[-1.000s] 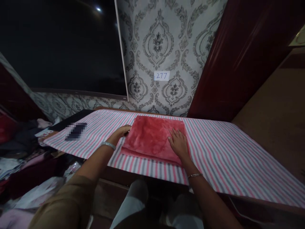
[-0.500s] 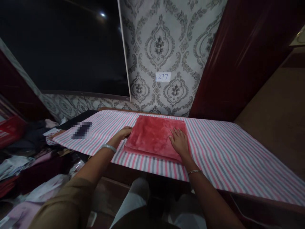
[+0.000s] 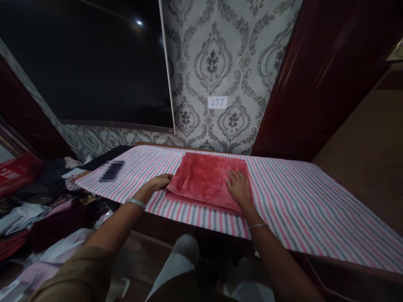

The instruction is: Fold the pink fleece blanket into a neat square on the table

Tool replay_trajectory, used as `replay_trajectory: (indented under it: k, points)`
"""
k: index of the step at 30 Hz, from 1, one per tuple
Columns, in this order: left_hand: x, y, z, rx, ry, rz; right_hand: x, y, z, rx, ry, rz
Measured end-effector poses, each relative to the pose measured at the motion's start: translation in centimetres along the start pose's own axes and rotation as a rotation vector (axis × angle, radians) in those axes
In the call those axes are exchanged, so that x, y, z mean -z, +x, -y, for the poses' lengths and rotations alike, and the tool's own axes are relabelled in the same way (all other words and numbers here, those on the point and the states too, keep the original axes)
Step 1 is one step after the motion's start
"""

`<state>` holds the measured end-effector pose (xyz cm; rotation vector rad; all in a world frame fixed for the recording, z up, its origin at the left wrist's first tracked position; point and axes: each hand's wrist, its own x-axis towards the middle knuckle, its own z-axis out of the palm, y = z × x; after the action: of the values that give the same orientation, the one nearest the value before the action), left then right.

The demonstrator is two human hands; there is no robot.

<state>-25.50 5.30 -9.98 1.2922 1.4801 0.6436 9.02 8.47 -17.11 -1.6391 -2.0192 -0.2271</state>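
Note:
A folded red plush cloth [image 3: 204, 180] lies flat in layers on a striped cover [image 3: 283, 193]. At its left edge, my left hand [image 3: 162, 181] is closed on the near-left part, with the fingertips partly hidden by the fabric. My right hand [image 3: 239, 188] rests palm down on the cloth's right side, fingers stretched out and slightly spread. The front edge shows the upper layer set a little back from the lower one.
A dark pixelated object [image 3: 111, 171] lies at the cover's left end. Piled clothes [image 3: 47, 222] fill the area at left. Behind the table are a large dark screen [image 3: 94, 63] and a patterned wall with a paper label [image 3: 217, 102] reading 277.
My left hand has shifted slightly down and left along the cloth's left edge, and the cloth's near-left corner looks raised. My right hand stays flat in nearly the same place.

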Motion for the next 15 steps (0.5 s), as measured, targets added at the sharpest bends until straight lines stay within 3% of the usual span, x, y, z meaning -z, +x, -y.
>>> replay_trajectory:
  k: [9,13,15]
  points:
    - [0.5,-0.5,0.4,-0.061,0.106,0.012,0.1,0.0,0.0,0.003,0.009,-0.001]
    - [1.5,0.3,-0.1,-0.013,0.035,0.054,0.1,0.1,0.1,-0.004,0.004,0.013]
    - [2.0,1.4,-0.8,0.03,0.026,-0.011,0.1,0.1,0.1,-0.005,0.004,0.021]
